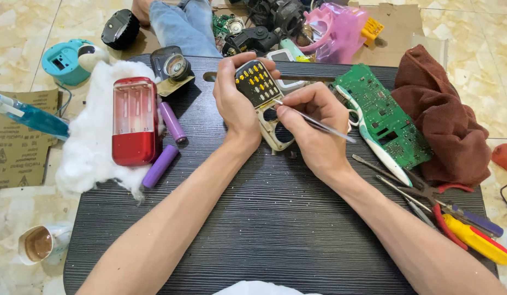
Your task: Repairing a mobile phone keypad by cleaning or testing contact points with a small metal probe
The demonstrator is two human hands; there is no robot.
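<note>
Head camera, near to far. Dark ribbed table (275,229): my two bare forearms cross it toward the middle. Right hand (313,128): fingers pressed together, pinching thin metal tweezers (319,124), whose tip touches the keypad frame. Left hand (237,101): fingers curled around a cream keypad frame (261,95) with yellow buttons on a dark panel, held tilted just above the table's middle. Right edge: pliers with red handles (436,199) and a yellow screwdriver (477,240), lying together. Left: two purple batteries (165,147) beside a red and clear battery case (134,120), which rests on white cotton wool (84,158). Off the table, on the floor at lower left, a small cup (39,243). Right of my hands: a green circuit board (381,112), a white and green toothbrush (368,134) lying across it, a brown cloth (444,117) just beyond. Far edge: a small lens part (176,66), a pink plastic shell (335,27), a teal round casing (67,60) on the floor.
</note>
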